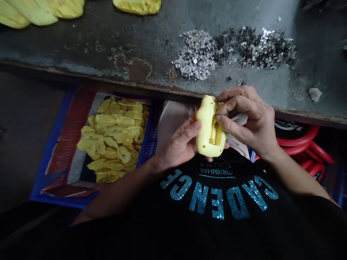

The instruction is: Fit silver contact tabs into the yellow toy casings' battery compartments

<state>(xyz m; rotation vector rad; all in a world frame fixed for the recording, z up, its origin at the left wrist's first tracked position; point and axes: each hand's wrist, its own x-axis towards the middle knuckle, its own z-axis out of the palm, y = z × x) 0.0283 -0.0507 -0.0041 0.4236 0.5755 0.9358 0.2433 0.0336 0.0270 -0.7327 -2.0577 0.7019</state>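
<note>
A pale yellow plastic casing (204,126) with an open battery compartment faces up in front of my chest. My left hand (180,144) grips it from the left, thumb on its side and fingers underneath. Over its upper right part is my right hand (253,121), thumb and fingertips pinched together at the compartment's upper end. Whatever lies between those fingertips is too small to make out. Coiled metal shows at the compartment's lower end. Beyond my hands, small shiny metal pieces (196,54) lie heaped on the bench beside a darker heap of metal pieces (257,47).
The grey metal bench (89,43) has a worn front edge just beyond my hands. More yellow casings (67,8) lie at its far left. Below, a blue crate (62,202) holds many yellow plastic parts (116,133). Red tubing (300,144) is under the bench at right.
</note>
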